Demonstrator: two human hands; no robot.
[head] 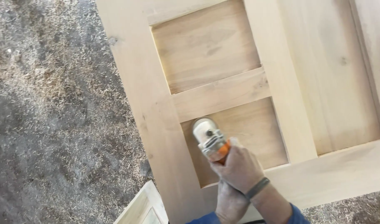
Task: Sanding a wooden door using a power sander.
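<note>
A power sander (209, 139) with a grey metal head and an orange body rests on a recessed panel (256, 132) of a pale wooden door (156, 124) that lies flat. My right hand (240, 169), with a dark band on its wrist, grips the sander's body just behind the head. Further back on the tool, my left hand (229, 203) holds the rear of the body, most of which is hidden under both hands. The head sits near the panel's upper left corner.
Wood shavings and sawdust cover the floor (53, 124) to the left of the door. A second framed wooden piece (142, 207) pokes in at the bottom edge. More recessed panels (206, 45) lie further up and to the right.
</note>
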